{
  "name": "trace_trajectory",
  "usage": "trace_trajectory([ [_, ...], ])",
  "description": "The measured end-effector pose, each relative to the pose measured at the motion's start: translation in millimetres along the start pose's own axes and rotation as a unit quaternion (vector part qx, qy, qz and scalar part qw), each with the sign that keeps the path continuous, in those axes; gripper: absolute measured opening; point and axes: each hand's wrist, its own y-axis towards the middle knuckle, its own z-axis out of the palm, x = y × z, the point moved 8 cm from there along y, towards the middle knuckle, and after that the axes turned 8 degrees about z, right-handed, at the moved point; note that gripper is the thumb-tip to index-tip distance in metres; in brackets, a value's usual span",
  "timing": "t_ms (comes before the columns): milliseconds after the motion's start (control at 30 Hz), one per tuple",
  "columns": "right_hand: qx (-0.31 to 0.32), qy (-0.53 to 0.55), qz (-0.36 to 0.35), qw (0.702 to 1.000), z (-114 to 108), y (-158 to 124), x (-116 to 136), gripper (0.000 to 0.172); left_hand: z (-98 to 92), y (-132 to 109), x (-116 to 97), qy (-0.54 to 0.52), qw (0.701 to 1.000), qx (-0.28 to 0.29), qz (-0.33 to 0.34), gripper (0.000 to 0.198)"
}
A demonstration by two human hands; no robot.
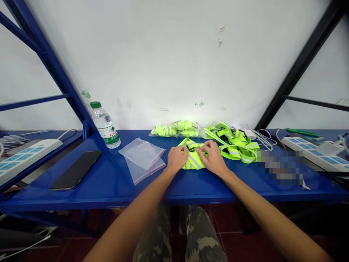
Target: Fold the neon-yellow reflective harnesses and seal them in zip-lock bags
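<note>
A folded neon-yellow reflective safety vest (193, 158) with grey reflective stripes lies on the blue shelf in front of me. My left hand (177, 157) and my right hand (212, 157) meet over it, with the fingers of both pinching its webbing near a dark buckle. Just right of my right hand lies a looser tangle of the same reflective webbing (240, 147). Beyond my hands, a clear plastic bag of folded neon vests (177, 130) rests against the wall. Clear zip bags with red seals (141, 160) lie left of my left hand.
A water bottle (105, 125) stands at the back left, and a black smartphone (76, 170) lies face up near the left end. White power strips (27, 156) (313, 154) sit at both ends. White cables (261, 138) lie at the back right, beside a pixelated patch (280, 167).
</note>
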Motion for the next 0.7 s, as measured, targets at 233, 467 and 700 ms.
trace_trajectory([
  [233, 0.093, 0.073, 0.046, 0.992, 14.6, -0.4, -0.5, 0.025, 3.0, 0.5, -2.4, -0.014, 1.0, -0.007, 0.018, 0.022],
  [467, 0.182, 0.056, 0.031, 0.981, 26.1, 3.9, 1.0, 0.038, 1.2, -1.7, -6.1, -0.05, 0.998, -0.021, 0.043, 0.03],
  [700, 0.164, 0.133, 0.042, 0.977, 34.9, 13.6, -3.0, 0.021, -3.7, -6.4, -16.7, -0.016, 0.995, -0.04, 0.085, 0.02],
])
